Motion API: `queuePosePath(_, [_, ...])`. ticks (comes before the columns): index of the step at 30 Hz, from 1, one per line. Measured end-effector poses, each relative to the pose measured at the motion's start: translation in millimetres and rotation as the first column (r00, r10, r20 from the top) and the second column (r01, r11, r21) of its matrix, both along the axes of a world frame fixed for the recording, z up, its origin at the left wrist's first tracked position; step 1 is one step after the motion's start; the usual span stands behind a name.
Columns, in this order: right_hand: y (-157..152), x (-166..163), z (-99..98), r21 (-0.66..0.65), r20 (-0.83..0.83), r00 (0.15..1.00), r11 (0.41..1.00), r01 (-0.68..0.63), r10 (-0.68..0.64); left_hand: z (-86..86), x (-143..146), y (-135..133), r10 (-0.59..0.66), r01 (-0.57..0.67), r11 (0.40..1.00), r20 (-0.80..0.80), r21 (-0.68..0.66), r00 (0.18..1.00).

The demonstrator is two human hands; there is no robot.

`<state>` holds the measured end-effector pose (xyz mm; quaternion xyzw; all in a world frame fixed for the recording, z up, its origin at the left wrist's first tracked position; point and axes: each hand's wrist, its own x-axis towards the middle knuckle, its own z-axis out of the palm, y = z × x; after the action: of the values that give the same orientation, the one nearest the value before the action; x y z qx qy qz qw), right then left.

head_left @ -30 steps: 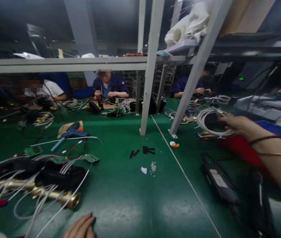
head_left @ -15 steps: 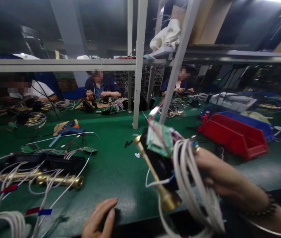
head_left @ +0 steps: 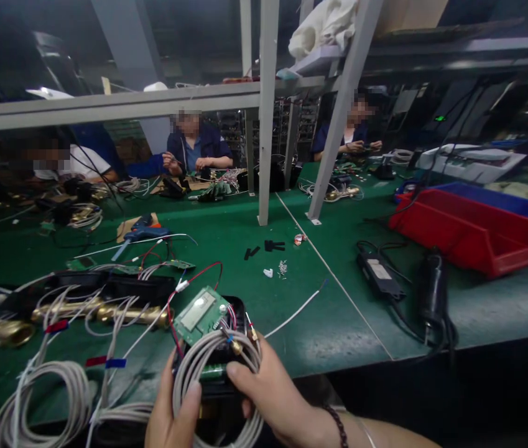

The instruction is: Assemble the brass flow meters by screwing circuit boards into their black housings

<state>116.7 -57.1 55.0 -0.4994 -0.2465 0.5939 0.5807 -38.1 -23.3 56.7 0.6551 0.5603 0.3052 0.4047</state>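
Both my hands hold one wired assembly (head_left: pixel 214 354) low in the middle of the view, at the near edge of the green bench (head_left: pixel 245 274). It is a black housing with a small green circuit board (head_left: pixel 199 312) on top, red wires and a coil of grey-white cable (head_left: pixel 198 373). My left hand (head_left: pixel 170 410) grips it from the left, thumb on the coil. My right hand (head_left: pixel 273 398) wraps it from the right, fingers over the housing.
To the left lie brass tubes (head_left: pixel 96 311) with black housings and grey cable coils (head_left: pixel 40 398). A blue glue gun (head_left: pixel 140 233) lies further back. A black adapter (head_left: pixel 378 277) and a red bin (head_left: pixel 469 233) sit right. Grey frame posts (head_left: pixel 266 112) stand mid-bench; several people work across it.
My right hand reached toward the red bin, brought the wired assembly back to the near edge, and my left hand rose from the bench to grip it too.
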Motion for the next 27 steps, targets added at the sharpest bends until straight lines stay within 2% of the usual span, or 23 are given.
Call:
queuePosePath(3, [-18,3,-9.5,0.102,0.049,0.995,0.991,-0.092,0.087,15.1,7,21,-0.132,0.132,0.991,0.026,0.005,0.991])
queuePosePath(5, [-33,11,-12.9,0.081,0.095,0.986,0.986,-0.144,0.136,24.1,8,32,-0.278,0.278,0.96,-0.007,0.018,0.961])
queuePosePath(6, [-41,18,-12.9,0.05,0.121,0.97,0.974,-0.22,0.212,28.2,9,36,-0.339,0.34,0.94,-0.037,0.019,0.94])
queuePosePath(8, [-53,35,-9.0,-0.011,0.218,0.871,0.894,-0.448,0.44,35.2,9,43,-0.431,0.434,0.901,-0.088,0.016,0.898])
queuePosePath(9, [-56,46,-5.6,-0.049,0.292,0.807,0.851,-0.523,0.513,37.8,8,46,-0.459,0.463,0.886,-0.104,0.012,0.882])
queuePosePath(10, [-57,58,-1.7,-0.084,0.384,0.761,0.841,-0.535,0.523,39.6,7,48,-0.478,0.482,0.876,-0.113,0.004,0.871])
queuePosePath(11, [-54,69,2.0,-0.108,0.486,0.743,0.875,-0.472,0.46,40.8,6,50,-0.492,0.495,0.869,-0.115,-0.003,0.863])
queuePosePath(13, [-40,89,6.9,-0.077,0.639,0.745,0.979,-0.189,0.194,41.5,4,55,-0.506,0.508,0.861,-0.11,-0.017,0.855])
queuePosePath(14, [-29,95,7.8,-0.028,0.662,0.747,0.998,-0.057,0.062,41.5,2,57,-0.51,0.51,0.86,-0.104,-0.021,0.854])
queuePosePath(15, [-17,98,7.6,0.024,0.654,0.756,1.0,0.018,-0.03,41.5,1,58,-0.513,0.513,0.858,-0.098,-0.025,0.853])
queuePosePath(16, [-4,98,6.7,0.071,0.621,0.78,0.997,0.042,-0.077,41.7,0,59,-0.517,0.517,0.856,-0.095,-0.027,0.851])
queuePosePath(17, [8,96,5.5,0.103,0.578,0.814,0.995,0.008,-0.067,42.2,0,59,-0.52,0.52,0.854,-0.102,-0.03,0.848])
queuePosePath(19, [30,84,3.6,0.135,0.524,0.851,0.982,-0.132,0.042,43.5,-2,56,-0.518,0.522,0.853,-0.159,-0.017,0.84])
queuePosePath(21, [44,70,3.5,0.169,0.535,0.839,0.962,-0.216,0.094,44.4,-6,47,-0.473,0.505,0.861,-0.273,0.058,0.838])
queuePosePath(24, [49,57,4.7,0.253,0.594,0.804,0.955,-0.153,-0.028,43.4,-19,25,-0.289,0.412,0.862,-0.382,0.296,0.878])
queuePosePath(25, [48,55,4.8,0.266,0.611,0.789,0.956,-0.127,-0.065,42.6,-26,17,-0.217,0.355,0.863,-0.37,0.359,0.903])
queuePosePath(27, [44,53,4.6,0.269,0.641,0.759,0.96,-0.081,-0.115,41.1,-45,2,-0.108,0.223,0.889,-0.291,0.4,0.95])
